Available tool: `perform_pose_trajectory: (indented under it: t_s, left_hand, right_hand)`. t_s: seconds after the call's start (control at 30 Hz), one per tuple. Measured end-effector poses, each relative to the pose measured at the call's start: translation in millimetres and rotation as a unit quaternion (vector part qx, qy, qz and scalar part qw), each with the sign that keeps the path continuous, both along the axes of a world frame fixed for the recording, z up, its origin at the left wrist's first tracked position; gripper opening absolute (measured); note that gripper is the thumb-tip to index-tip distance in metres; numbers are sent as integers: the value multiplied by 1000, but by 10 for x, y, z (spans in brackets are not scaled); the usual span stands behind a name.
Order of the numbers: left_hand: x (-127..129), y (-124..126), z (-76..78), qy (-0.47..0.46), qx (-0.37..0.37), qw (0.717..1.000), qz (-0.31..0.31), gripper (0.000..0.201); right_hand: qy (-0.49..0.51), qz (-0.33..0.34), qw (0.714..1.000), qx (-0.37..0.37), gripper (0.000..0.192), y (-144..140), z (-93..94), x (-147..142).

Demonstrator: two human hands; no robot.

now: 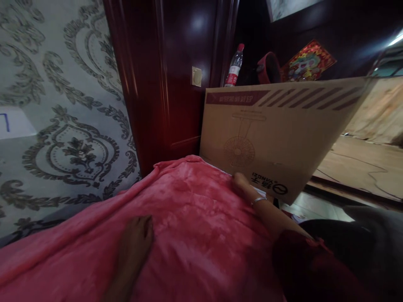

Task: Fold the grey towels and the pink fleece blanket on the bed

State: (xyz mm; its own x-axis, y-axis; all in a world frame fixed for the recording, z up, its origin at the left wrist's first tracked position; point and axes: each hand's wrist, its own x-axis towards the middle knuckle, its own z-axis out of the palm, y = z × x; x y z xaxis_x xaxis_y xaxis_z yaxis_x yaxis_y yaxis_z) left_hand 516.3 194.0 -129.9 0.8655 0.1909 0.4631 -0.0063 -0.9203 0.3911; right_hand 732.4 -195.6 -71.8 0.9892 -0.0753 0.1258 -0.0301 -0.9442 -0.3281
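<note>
A pink plush blanket (195,214) is spread over a raised surface in front of me. My left hand (137,233) rests on top of it at the lower middle, slightly blurred, with its fingers curled in; the cloth around it lies mostly flat. At the blanket's right edge, beside a large cardboard box, is my right hand (242,184), wearing a silver bangle (258,200) at the wrist. Its fingers are closed over the edge of the blanket, the fingertips partly hidden. A bit of white material (260,192) shows just beyond that wrist.
The tall cardboard box (283,134), printed with a fan drawing, stands along the right side. Behind its top edge are a plastic bottle (234,69) and a red festive decoration (310,61). Patterned wallpaper (72,96) and a dark red wood panel (176,84) bound the left and back.
</note>
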Motion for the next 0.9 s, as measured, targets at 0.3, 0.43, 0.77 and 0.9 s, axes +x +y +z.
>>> perform_pose_trajectory:
  t_s: [0.3, 0.43, 0.77, 0.9]
  left_hand:
    - [11, -8, 78, 5, 17, 1000, 8, 45]
    - [4, -10, 77, 7, 23, 1000, 8, 46]
    - [5, -24, 59, 2, 17, 1000, 8, 45]
    - [-6, -40, 85, 4, 8, 1000, 13, 43]
  right_hand:
    - [-7, 74, 997, 10, 31, 359, -165, -468]
    - [27, 71, 997, 27, 33, 147, -112, -394]
    - [19, -45, 999, 24, 29, -149, 69, -169]
    - [-26, -145, 989, 22, 48, -412, 97, -132]
